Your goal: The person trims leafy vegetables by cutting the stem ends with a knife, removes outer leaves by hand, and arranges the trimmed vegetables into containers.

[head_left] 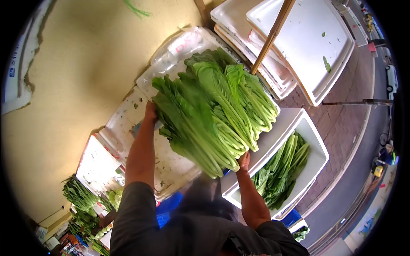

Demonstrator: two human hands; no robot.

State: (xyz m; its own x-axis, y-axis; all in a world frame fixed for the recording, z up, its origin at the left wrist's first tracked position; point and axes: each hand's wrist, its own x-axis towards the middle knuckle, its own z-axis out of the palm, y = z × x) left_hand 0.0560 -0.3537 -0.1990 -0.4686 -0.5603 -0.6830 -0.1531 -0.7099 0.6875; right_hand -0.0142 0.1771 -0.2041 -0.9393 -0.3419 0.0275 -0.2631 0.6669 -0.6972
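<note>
A broad pile of leafy greens with long pale stems lies on a white foam tray and clear plastic. The leaves point to the upper left, the stems to the lower right. My left hand grips the leaf end of the nearest bunch, its fingers mostly hidden by the leaves. At the stem end, my right hand is closed against the stalks, with its fingertips out of sight beneath them. The nearest bunch is slightly blurred. Just right of my right forearm, more greens lie inside a deep white foam box.
Stacked white foam trays stand at the upper right, crossed by a wooden pole. A yellowish wall rises on the left. More vegetables lie at the lower left. Past the brick pavement runs a road.
</note>
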